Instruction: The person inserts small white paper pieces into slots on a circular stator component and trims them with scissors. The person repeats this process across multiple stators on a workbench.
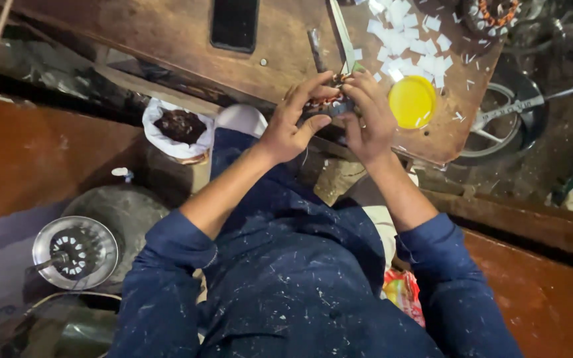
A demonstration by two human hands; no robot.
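**Both hands on a small wound part at the table's near edge**

Right now the left hand (291,126) and the right hand (371,116) close around a small wound motor part (329,103), fingers curled onto it from both sides, just above the near edge of the wooden table (167,40). It looks stiff and fairly heavy for its size, its copper wires probably delicate, so the outer rim seems the safest hold. A yellow lid (412,101) sits just beside the right hand, with white paper slips (406,40) scattered beyond.

A yellow lid (412,101) and white paper slips (407,40) lie on the brown wooden bench (167,33); the sleeves (167,278) are paint-flecked navy.
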